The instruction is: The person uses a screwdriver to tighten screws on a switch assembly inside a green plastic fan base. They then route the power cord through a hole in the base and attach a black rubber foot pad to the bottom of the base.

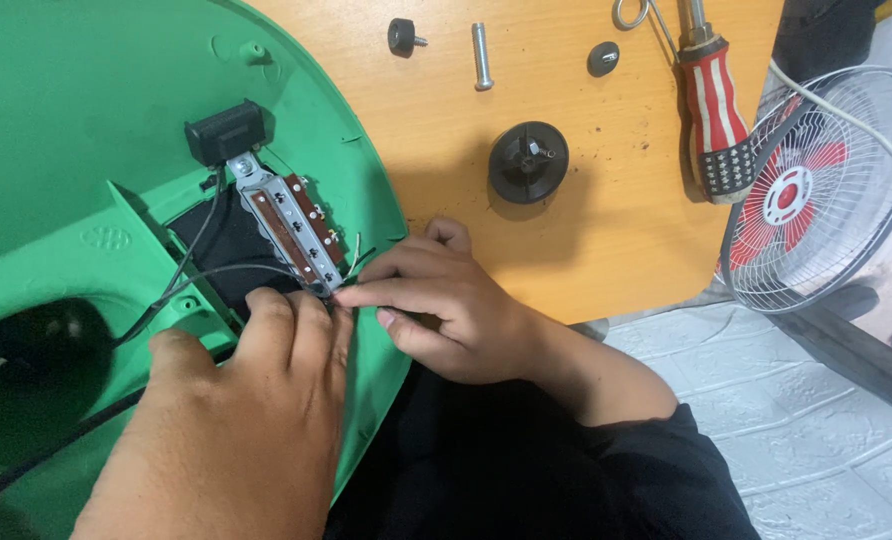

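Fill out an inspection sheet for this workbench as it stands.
Surface: orange wooden table, scuffed, bare in the middle.
Job's things: green plastic fan base lying open; metal switch block with brown strips inside it, black cap at its upper end.
Clutter: black round knob, metal pin, small black foot, dark oval cap, red-and-white striped screwdriver.
Grips: left hand and right hand meet at the lower end of the switch block, fingertips pinching there.
Cables: black wires run from the switch block down-left; white cord crosses the fan grille.
Surroundings: red-bladed fan behind a wire grille; white brick-pattern floor.
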